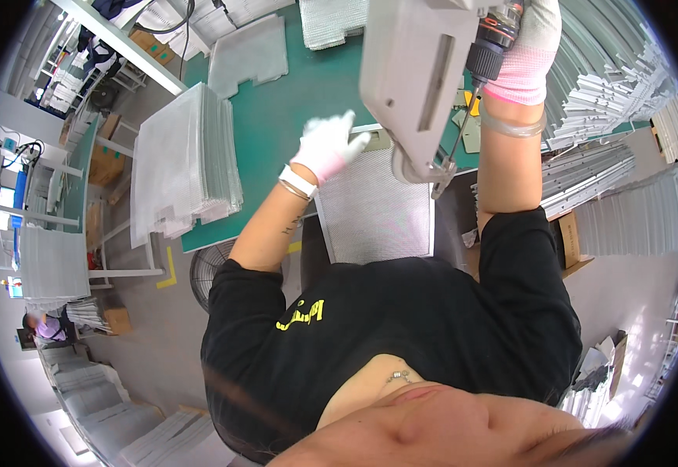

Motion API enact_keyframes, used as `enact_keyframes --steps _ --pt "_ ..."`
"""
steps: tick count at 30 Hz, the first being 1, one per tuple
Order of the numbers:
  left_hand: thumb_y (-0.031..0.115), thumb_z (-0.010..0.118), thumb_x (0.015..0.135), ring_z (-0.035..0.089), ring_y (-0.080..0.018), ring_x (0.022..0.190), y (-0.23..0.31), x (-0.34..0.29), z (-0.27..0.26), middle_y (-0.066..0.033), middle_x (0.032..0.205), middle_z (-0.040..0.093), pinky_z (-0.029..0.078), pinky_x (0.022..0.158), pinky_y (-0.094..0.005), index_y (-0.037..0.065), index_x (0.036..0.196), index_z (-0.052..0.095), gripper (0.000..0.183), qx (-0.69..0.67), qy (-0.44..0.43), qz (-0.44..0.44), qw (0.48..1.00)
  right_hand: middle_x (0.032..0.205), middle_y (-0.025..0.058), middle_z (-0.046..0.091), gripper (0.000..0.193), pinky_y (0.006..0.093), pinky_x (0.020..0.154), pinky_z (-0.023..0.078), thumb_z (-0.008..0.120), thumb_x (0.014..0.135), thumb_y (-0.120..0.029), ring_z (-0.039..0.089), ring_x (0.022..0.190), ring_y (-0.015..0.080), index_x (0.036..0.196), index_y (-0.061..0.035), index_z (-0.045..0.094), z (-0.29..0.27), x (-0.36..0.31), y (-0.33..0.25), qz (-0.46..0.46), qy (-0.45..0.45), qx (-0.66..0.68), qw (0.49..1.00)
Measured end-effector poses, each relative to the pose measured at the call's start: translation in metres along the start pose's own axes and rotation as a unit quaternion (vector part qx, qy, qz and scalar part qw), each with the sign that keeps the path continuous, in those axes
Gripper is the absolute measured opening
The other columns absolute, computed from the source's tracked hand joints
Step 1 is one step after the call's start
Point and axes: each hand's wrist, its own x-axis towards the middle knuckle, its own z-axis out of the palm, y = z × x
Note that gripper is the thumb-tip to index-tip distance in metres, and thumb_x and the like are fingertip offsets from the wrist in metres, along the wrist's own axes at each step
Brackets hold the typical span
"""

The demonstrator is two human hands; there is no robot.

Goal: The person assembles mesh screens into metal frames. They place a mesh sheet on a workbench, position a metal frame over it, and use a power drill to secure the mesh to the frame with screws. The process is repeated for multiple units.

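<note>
A framed metal mesh panel point(374, 206) lies over the near edge of the green table, close to my body. At its far left corner is my left hand point(329, 146), in a white glove, its fingers apart and the thumb stretched toward the panel's frame. I cannot tell whether the thumb presses on it. My right hand point(532, 54), in a white and pink glove, is closed round an electric screwdriver point(496, 43) whose long thin bit points down. A bulky light grey device point(413, 78) hangs left of the screwdriver and hides part of the table and panel.
Stacked mesh panels point(187, 163) stand on the green table point(319, 74) at left. Several pale metal strips point(603, 101) are piled at right. Small plates point(471, 132) lie behind my right forearm. A floor fan point(210, 272) stands below the table's left side; another person point(47, 327) is far left.
</note>
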Motion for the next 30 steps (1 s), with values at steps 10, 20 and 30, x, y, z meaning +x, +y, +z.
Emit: enact_keyframes --steps 10,20,30 --pt "0.025 0.078 0.071 0.061 -0.0253 0.065 0.105 -0.048 -0.059 -0.0023 0.066 0.061 0.044 0.067 -0.0399 0.014 0.084 0.073 0.018 0.04 0.143 0.082 0.985 0.079 0.0057 0.068 0.024 0.0218 0.045 0.053 0.06 0.102 -0.034 0.063 0.055 0.0106 0.109 -0.0115 0.061 0.019 -0.013 0.017 -0.074 0.075 -0.118 0.987" --pt "0.031 0.082 0.064 0.063 -0.0201 0.086 0.144 -0.086 -0.063 0.0015 0.094 0.068 0.039 0.082 -0.0407 0.016 0.094 0.074 0.034 0.07 0.16 0.055 0.983 0.079 0.0042 0.062 0.034 0.0214 0.049 0.049 0.055 0.103 -0.042 0.06 0.059 0.0116 0.116 -0.0105 0.058 0.046 -0.036 0.04 -0.004 0.027 -0.159 0.987" --pt "0.033 0.083 0.062 0.061 -0.0192 0.083 0.143 -0.087 -0.062 0.0031 0.09 0.067 0.035 0.077 -0.0397 0.02 0.093 0.076 0.035 0.05 0.185 0.061 0.98 0.08 0.0037 0.062 0.037 0.0226 0.051 0.05 0.052 0.104 -0.046 0.061 0.06 0.0119 0.118 -0.0117 0.057 0.043 -0.042 0.048 0.017 0.028 -0.146 0.989"
